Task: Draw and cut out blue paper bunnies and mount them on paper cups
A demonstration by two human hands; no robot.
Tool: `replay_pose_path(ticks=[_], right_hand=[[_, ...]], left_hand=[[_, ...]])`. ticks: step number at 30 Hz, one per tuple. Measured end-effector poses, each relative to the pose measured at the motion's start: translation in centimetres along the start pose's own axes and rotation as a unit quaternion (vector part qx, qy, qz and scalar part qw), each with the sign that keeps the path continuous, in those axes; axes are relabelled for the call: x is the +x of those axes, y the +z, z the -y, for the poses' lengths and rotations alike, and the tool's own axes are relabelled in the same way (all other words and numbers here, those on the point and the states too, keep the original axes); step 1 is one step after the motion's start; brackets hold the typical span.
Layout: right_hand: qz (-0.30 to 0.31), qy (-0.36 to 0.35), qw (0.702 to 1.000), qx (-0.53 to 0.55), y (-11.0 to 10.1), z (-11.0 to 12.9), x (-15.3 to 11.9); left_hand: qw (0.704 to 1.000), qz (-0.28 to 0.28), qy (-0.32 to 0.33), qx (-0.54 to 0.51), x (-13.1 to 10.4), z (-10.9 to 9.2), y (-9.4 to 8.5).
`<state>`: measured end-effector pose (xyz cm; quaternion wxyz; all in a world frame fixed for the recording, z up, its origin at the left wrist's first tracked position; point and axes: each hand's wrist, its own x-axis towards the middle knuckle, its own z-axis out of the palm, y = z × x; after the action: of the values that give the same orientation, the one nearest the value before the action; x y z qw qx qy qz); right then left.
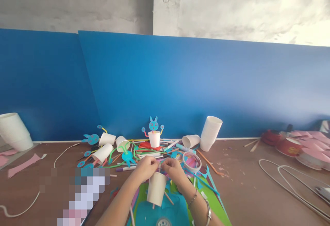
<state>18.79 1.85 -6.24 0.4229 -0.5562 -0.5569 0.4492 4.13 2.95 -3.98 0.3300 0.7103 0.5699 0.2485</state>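
A white paper cup (156,190) is just below my fingers, slightly tilted, with a straw end poking out beneath it. My left hand (146,168) is closed in a pinch above the cup's upper rim. Facing it, my right hand (173,171) pinches too, its fingertips close to the left ones. A thin pale strip or straw shows between the fingertips, too small to make out. Under the cup lie blue paper (165,208) and green paper (221,212). To the right of my right hand is a roll of clear tape (192,161).
A cup with a blue paper rabbit (154,125) and straw arms stands at the back. Similar cups (102,153) lie to the left. Stacked cups (210,133) stand back right, by a blue partition (180,81). Pens, straws and scraps clutter the middle; white cables (283,181) run right.
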Motion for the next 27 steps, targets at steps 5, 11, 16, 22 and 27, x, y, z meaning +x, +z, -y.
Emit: replay_pose_path(ticks=[5,11,16,22,27], right_hand=[[-0.014,-0.006,1.000,-0.006,0.3,0.0,0.0],[-0.027,-0.022,0.999,-0.017,0.4,0.2,-0.1],[-0.019,-0.038,0.999,-0.004,0.0,0.6,-0.1],[0.033,-0.040,0.992,0.119,-1.3,1.5,-0.2],[0.074,-0.005,0.973,0.217,-2.3,2.4,-0.8]], left_hand=[[0.999,0.008,-0.028,-0.027,0.0,0.1,0.0],[0.998,-0.004,-0.037,-0.058,0.0,0.0,-0.1],[0.996,0.002,-0.016,-0.084,-0.3,-0.8,-0.7],[0.994,0.015,0.020,-0.104,-0.9,-1.6,-1.1],[0.991,0.026,0.042,-0.121,-1.4,-2.5,-1.3]])
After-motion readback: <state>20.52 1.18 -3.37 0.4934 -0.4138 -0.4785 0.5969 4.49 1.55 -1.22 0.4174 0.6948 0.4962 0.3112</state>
